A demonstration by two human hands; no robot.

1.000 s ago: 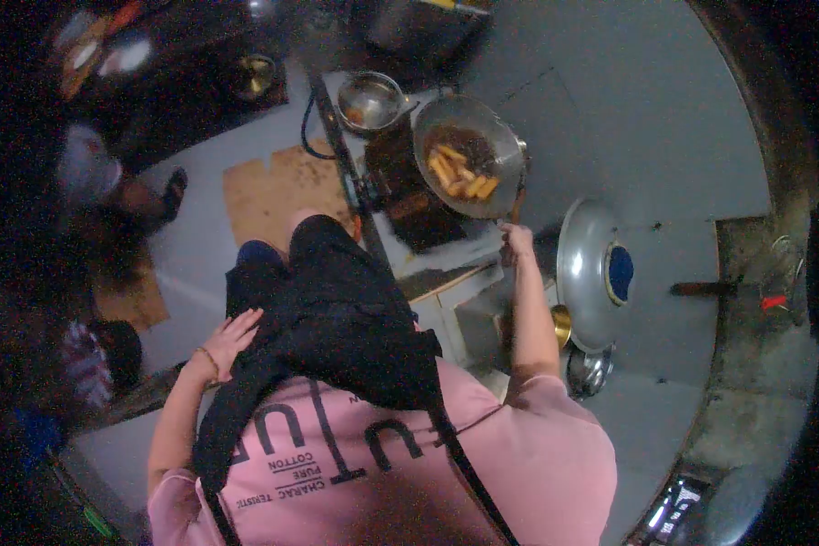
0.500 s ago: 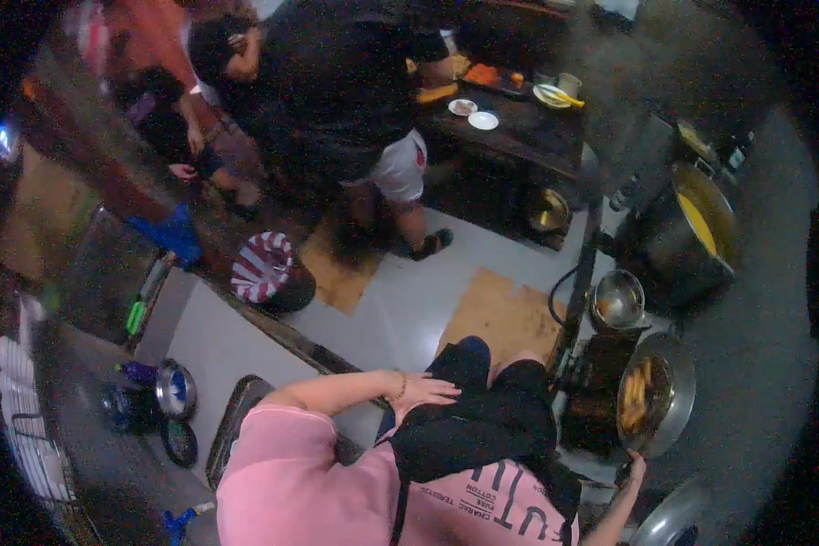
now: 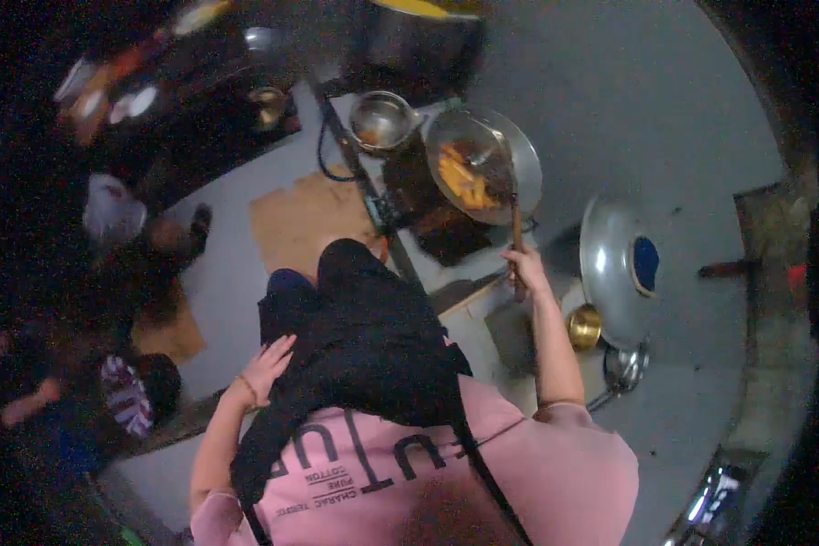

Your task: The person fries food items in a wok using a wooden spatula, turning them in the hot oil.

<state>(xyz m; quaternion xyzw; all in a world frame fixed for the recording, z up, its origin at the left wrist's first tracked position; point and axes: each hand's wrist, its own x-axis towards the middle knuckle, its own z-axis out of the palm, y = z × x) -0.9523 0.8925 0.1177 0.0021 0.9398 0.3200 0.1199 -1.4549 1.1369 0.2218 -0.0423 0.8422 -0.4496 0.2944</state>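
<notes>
My right hand (image 3: 524, 270) is closed around the wooden handle of a long cooking utensil (image 3: 516, 218). Its metal end reaches into a wok (image 3: 530, 159); the exact shape of that end is unclear. Yellow-brown elongated pieces of food (image 3: 462, 182) lie in dark liquid in the wok, towards its left side. Against the black apron (image 3: 364, 346) at my left hip rests my left hand (image 3: 268, 369), fingers stretched out and holding nothing.
A metal bowl (image 3: 382, 121) stands left of the wok, and a large pot (image 3: 419, 45) behind it. To the right are a big metal lid (image 3: 610, 264) and a small brass-coloured pot (image 3: 584, 326). Cardboard (image 3: 309, 214) covers part of the floor. Another person is at the dark left side.
My view has swung right, bringing the wok nearer the middle. My right hand now shows clearly gripping the utensil. My left hand stays on the apron.
</notes>
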